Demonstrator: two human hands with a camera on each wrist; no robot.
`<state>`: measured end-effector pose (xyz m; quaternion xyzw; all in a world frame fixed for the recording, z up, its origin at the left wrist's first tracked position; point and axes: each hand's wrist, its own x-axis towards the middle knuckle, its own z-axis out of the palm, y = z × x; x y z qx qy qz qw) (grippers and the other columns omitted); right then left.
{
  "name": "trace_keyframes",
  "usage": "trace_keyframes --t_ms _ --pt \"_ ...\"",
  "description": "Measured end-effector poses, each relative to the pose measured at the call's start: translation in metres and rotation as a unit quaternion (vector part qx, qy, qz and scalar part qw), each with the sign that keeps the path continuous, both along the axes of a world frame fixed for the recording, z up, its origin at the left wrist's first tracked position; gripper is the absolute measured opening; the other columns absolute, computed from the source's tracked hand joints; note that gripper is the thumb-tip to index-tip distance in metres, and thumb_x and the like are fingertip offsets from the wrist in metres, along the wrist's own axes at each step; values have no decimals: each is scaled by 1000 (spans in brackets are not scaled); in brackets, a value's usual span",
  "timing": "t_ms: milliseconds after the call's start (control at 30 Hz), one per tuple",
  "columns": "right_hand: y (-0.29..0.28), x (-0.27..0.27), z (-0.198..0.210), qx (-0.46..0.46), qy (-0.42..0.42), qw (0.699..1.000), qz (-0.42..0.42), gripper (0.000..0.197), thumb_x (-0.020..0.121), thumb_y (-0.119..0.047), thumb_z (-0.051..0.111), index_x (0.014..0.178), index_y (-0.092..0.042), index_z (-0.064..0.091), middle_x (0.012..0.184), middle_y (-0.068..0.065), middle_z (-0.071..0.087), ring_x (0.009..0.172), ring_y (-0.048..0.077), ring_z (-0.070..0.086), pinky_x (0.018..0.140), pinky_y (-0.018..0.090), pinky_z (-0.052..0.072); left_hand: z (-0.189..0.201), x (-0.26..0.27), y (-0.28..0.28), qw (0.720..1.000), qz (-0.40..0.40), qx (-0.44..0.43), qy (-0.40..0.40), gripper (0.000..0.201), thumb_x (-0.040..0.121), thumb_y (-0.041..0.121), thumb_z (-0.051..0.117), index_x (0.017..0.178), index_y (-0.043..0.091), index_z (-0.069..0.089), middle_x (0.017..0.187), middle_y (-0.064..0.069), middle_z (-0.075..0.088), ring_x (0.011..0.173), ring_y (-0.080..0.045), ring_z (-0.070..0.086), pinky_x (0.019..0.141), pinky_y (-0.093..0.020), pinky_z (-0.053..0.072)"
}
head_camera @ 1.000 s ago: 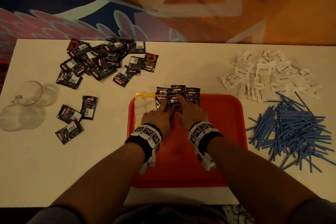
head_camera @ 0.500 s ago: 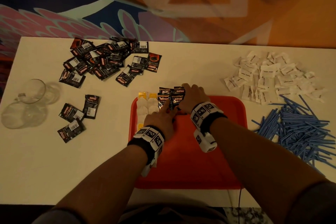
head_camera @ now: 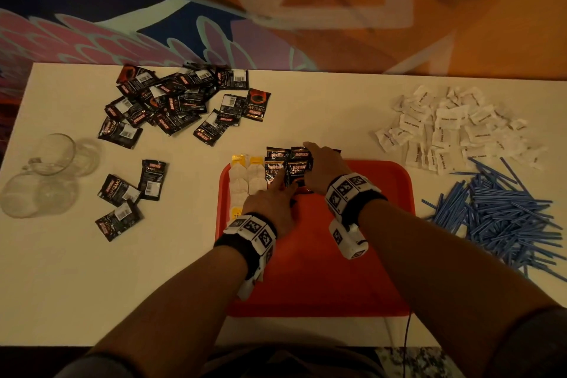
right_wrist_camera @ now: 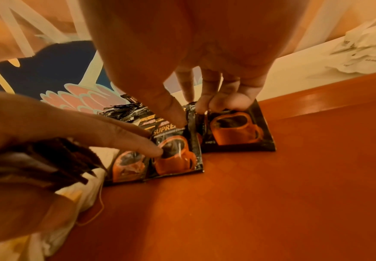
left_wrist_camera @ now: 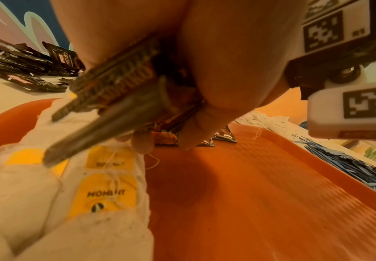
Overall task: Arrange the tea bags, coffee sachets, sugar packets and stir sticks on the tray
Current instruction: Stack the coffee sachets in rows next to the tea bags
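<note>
The right hand [right_wrist_camera: 207, 58] has its fingertips [right_wrist_camera: 238, 98] curled down onto the far end of a coffee sachet [right_wrist_camera: 238, 130], pinning it flat on the red tray [head_camera: 383, 193]; whether the thumb closes on it I cannot tell. That sachet lies with its long axis running away from the person, just to the right of its neighbours in the sachet row [head_camera: 287, 167], so the coming nudge looks to be leftward, to close it against them. Left of that grip, the left hand [head_camera: 273, 204] clutches a small stack of spare sachets [left_wrist_camera: 115, 91] in its palm while its stretched forefinger presses the middle sachet [right_wrist_camera: 176, 151] of the row. Further left on the tray sit the tea bags [head_camera: 247, 182]. Beyond the tray, to the right hand's side, lie the sugar packets [head_camera: 454, 129] and the stir sticks [head_camera: 506, 218], both nearer that hand; the loose sachet pile [head_camera: 181, 101] lies off to the left.
</note>
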<state>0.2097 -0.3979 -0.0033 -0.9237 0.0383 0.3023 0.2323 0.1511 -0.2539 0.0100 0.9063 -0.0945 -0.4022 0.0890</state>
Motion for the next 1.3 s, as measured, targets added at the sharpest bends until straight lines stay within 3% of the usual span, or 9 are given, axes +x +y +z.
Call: trace_keyframes --t_ms 200,400,500,633,733,933,1000,1133,1300 --pt "-14 -7 -1 39 -27 997 -63 75 82 -14 61 148 -23 27 127 10 54 116 27 52 91 35 45 -1 -5 4 998 15 -43 -44 74 87 24 58 152 41 26 166 7 -2 113 -29 61 87 -40 56" --pt "-34 -27 6 103 -39 982 -151 40 88 -11 62 126 -17 51 87 1 66 76 13 62 62 24 52 10 -5 13 964 191 -164 -87 41 89 15 56 130 16 55 125 -6 54 109 -25 56 83 -26 45" --pt "-37 -39 12 127 -51 979 -149 19 88 -22 67 107 -21 63 88 -7 64 83 9 61 70 23 53 17 1 19 914 328 -223 -82 7 92 13 57 94 12 64 83 0 65 76 -18 62 56 -14 43" --pt "-24 -52 31 229 -25 963 -141 15 83 -39 72 90 -27 66 94 -9 68 88 7 63 76 27 52 24 3 23 792 508 -339 5 10 82 11 78 91 13 73 82 -4 77 79 -25 75 81 -48 60" --pt "-12 -58 45 289 7 946 -149 26 76 -41 79 92 -24 67 96 -4 71 90 11 67 81 33 56 38 -2 17 736 550 -393 23 22 76 14 85 93 7 73 86 -10 77 81 -31 75 83 -53 59" --pt "-11 -65 56 306 8 939 -156 39 75 -26 82 106 -9 66 99 5 69 91 21 67 83 41 56 57 -10 0 728 567 -386 13 38 77 32 85 96 1 73 88 -16 76 77 -30 74 71 -40 61" --pt "-16 -66 58 281 -26 940 -192 40 73 -30 83 104 -11 67 99 6 71 89 19 67 79 36 54 57 -13 -2 738 557 -378 -43 39 78 40 82 92 4 74 85 -15 75 79 -33 72 75 -45 59" --pt "-25 -70 75 186 -130 954 -194 22 79 -23 77 97 -18 66 80 -7 64 76 9 61 70 20 50 67 -21 -9 760 523 -369 -117 27 85 46 73 78 21 70 70 3 68 67 -18 63 65 -31 49" --pt "-13 -83 86 219 -205 948 -101 21 74 -14 76 93 -19 69 73 -10 60 62 -1 51 56 6 39 79 -26 -28 732 536 -419 -46 31 83 37 78 80 7 70 70 -14 62 61 -23 56 60 -36 46"
